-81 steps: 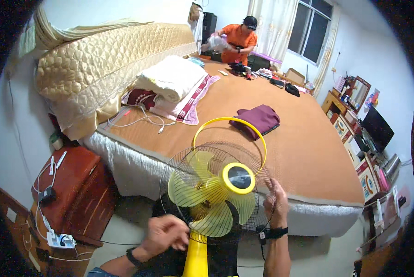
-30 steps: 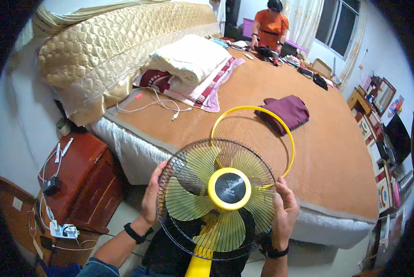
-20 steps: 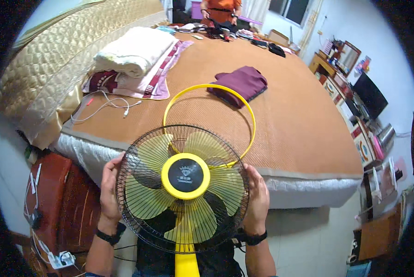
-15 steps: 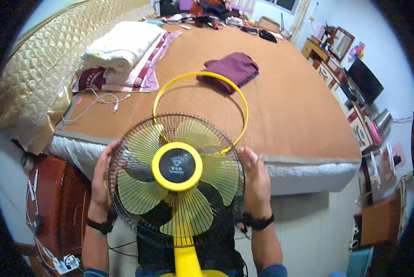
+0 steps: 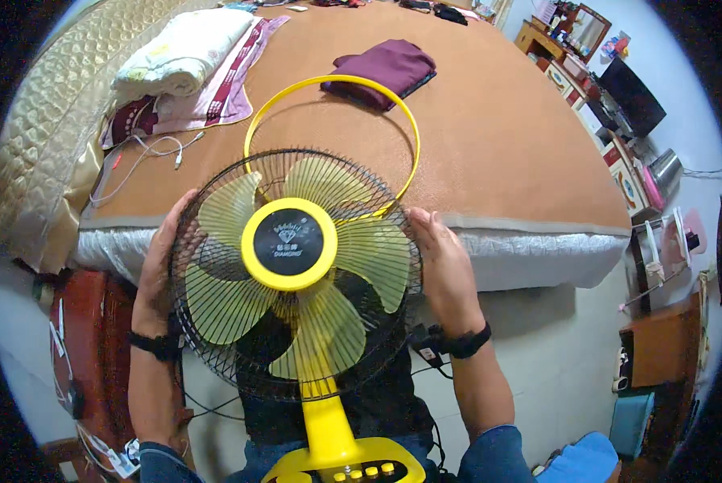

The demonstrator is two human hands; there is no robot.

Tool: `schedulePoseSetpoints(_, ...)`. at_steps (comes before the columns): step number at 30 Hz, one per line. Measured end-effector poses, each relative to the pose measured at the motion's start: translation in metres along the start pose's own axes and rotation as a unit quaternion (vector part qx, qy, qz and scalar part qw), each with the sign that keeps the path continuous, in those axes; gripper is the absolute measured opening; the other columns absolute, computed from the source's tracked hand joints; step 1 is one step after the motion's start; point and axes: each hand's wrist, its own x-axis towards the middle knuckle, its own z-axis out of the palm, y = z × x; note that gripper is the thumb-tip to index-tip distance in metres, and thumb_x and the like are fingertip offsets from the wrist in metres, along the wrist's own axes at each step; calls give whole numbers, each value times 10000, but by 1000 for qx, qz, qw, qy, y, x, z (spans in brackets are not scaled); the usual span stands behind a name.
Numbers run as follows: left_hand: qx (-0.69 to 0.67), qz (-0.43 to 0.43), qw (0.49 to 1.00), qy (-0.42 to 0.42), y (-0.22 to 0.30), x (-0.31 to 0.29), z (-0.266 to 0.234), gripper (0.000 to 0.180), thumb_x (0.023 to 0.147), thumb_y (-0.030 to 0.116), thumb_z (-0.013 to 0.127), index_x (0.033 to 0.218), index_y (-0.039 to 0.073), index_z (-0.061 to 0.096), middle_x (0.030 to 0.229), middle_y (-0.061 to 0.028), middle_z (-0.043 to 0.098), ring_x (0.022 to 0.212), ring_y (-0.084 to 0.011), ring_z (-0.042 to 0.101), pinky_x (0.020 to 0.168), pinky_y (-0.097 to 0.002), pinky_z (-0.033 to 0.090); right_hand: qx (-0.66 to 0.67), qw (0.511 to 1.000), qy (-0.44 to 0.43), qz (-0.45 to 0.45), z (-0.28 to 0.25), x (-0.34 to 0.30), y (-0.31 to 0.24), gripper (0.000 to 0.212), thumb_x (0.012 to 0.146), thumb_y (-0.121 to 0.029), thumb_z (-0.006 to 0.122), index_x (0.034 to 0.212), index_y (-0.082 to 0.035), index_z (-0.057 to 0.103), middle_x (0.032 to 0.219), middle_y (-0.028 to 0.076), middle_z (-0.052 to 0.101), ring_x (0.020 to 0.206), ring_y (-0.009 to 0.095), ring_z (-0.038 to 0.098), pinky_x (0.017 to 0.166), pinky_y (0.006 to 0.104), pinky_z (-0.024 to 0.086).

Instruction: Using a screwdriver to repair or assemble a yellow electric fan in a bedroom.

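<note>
A yellow table fan stands upright in front of me, its base near my lap with several yellow push buttons. Pale yellow translucent blades sit inside a round black wire guard, with a dark round badge ringed in yellow at its middle. My left hand presses along the left rim of the guard. At the right rim my right hand bears on it, fingers pointing up. Just beyond the fan, a yellow ring lies on the bed, its near part behind the guard.
A brown mat covers the bed. On it are folded maroon cloth, a rolled white quilt and a white cable. A red-brown cabinet stands left; a blue stool is at lower right.
The bed and ring have shifted up in the picture, and more of the fan's base with its buttons now shows. Both hands stay at the guard's sides.
</note>
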Motion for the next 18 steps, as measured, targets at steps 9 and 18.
schedulePoseSetpoints(9, -25, 85, 995, -43, -7, -3, 5, 576, 1066, 306, 415, 1507, -60, 362, 1522, -167, 442, 1398, -247, 443, 1189, -368, 319, -34, 993, -109, -27, 17, -12, -5, 472, 1083, -261, 425, 1412, 72, 488, 1337, 118, 602, 1216, 184, 564, 1068, 303, 424)
schedulePoseSetpoints(18, -102, 75, 991, -45, -15, 2, 9, 571, 1068, 330, 405, 1492, -53, 388, 1493, -168, 466, 1390, -253, 446, 1190, -384, 314, -63, 993, -94, -41, 27, -14, -15, 419, 1088, -262, 408, 1292, 60, 582, 1246, 113, 641, 1125, 172, 609, 996, 318, 485)
